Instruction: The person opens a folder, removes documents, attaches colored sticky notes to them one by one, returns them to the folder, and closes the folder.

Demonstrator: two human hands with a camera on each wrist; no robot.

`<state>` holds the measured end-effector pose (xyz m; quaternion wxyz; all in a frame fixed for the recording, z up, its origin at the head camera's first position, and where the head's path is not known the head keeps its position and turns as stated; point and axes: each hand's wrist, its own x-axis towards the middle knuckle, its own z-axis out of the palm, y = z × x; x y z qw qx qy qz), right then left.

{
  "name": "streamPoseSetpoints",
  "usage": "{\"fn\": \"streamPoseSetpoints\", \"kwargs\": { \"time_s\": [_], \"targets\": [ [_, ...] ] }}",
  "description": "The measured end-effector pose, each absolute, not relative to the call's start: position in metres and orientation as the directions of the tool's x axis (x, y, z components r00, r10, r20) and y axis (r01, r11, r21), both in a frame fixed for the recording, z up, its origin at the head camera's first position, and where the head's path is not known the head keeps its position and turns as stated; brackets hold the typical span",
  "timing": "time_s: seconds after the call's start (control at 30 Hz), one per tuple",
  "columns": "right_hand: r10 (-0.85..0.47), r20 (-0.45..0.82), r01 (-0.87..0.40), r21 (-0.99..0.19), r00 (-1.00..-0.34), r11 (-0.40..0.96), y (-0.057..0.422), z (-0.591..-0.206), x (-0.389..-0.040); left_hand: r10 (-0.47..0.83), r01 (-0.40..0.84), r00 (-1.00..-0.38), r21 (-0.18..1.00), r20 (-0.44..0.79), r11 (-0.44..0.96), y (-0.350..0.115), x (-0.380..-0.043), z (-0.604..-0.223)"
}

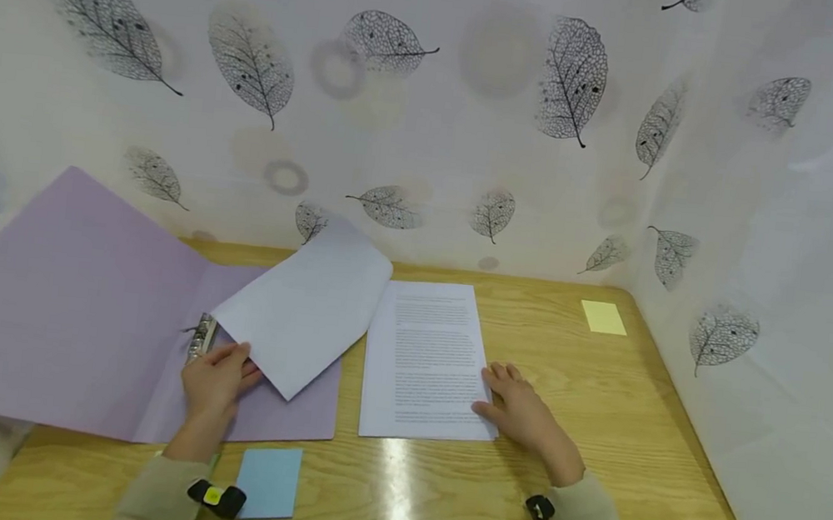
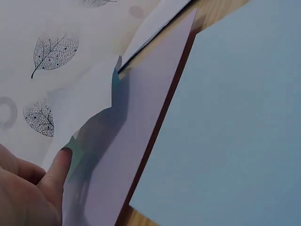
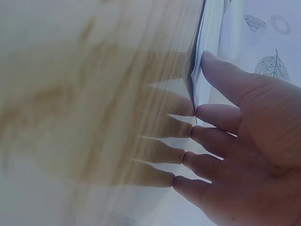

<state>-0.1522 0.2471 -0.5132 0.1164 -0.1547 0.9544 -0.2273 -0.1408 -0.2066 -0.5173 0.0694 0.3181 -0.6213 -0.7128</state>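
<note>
On the left, a lilac ring binder [image 1: 111, 306] lies open, its metal clip [image 1: 202, 336] near the spine. A white sheet of paper [image 1: 306, 308] slants over the binder's right half with its far end raised and curved. My left hand [image 1: 212, 378] pinches this sheet at its near left edge; in the left wrist view a small green patch [image 2: 75, 157] shows by the fingertip. A stack of printed pages [image 1: 431, 362] lies right of the binder. Along its right edge rests my right hand [image 1: 522, 412], fingertips on the tabletop [image 3: 94, 117] and thumb against the pages [image 3: 209, 33].
A light blue pad of notes [image 1: 269, 483] lies in front of the binder, near the left wrist. A yellow sticky note [image 1: 603, 317] is at the table's far right corner. Leaf-patterned curtains [image 1: 431, 111] enclose the back and sides of the table.
</note>
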Motion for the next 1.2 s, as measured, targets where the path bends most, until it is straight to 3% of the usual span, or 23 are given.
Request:
{"fn": "streamPoseSetpoints", "kwargs": {
  "time_s": [0.4,0.6,0.7,0.83,0.93,1.0,1.1,1.2],
  "targets": [
    [-0.36,-0.12,-0.268,-0.467,-0.925,0.843,0.25,-0.507,-0.153,-0.419,-0.325,-0.819,0.919,-0.392,-0.223,-0.229,-0.133,-0.528],
    [-0.366,-0.111,-0.273,-0.481,-0.924,0.833,0.249,-0.507,-0.153,-0.407,-0.367,-0.828,0.922,-0.384,-0.124,-0.243,-0.123,-0.519],
    [-0.367,-0.112,-0.273,-0.481,-0.923,0.833,0.249,-0.509,-0.152,-0.484,-0.33,-0.836,0.942,-0.259,0.066,-0.246,-0.116,-0.511],
    [-0.36,-0.123,-0.263,-0.477,-0.925,0.838,0.25,-0.512,-0.152,-0.527,-0.129,-0.836,0.88,0.151,0.457,-0.239,-0.111,-0.503],
    [-0.356,-0.131,-0.255,-0.479,-0.925,0.84,0.251,-0.514,-0.15,-0.395,0.072,-0.789,0.71,0.469,0.7,-0.223,-0.113,-0.502],
    [-0.358,-0.131,-0.257,-0.48,-0.925,0.839,0.251,-0.514,-0.15,-0.242,0.205,-0.768,0.586,0.593,0.784,-0.208,-0.115,-0.505],
    [-0.359,-0.129,-0.258,-0.483,-0.924,0.837,0.25,-0.514,-0.149,0.009,0.341,-0.812,0.461,0.584,0.819,-0.182,-0.116,-0.508],
    [-0.359,-0.131,-0.254,-0.491,-0.924,0.833,0.249,-0.514,-0.149,0.223,0.407,-0.879,0.421,0.42,0.811,-0.158,-0.115,-0.512]
  ]
}}
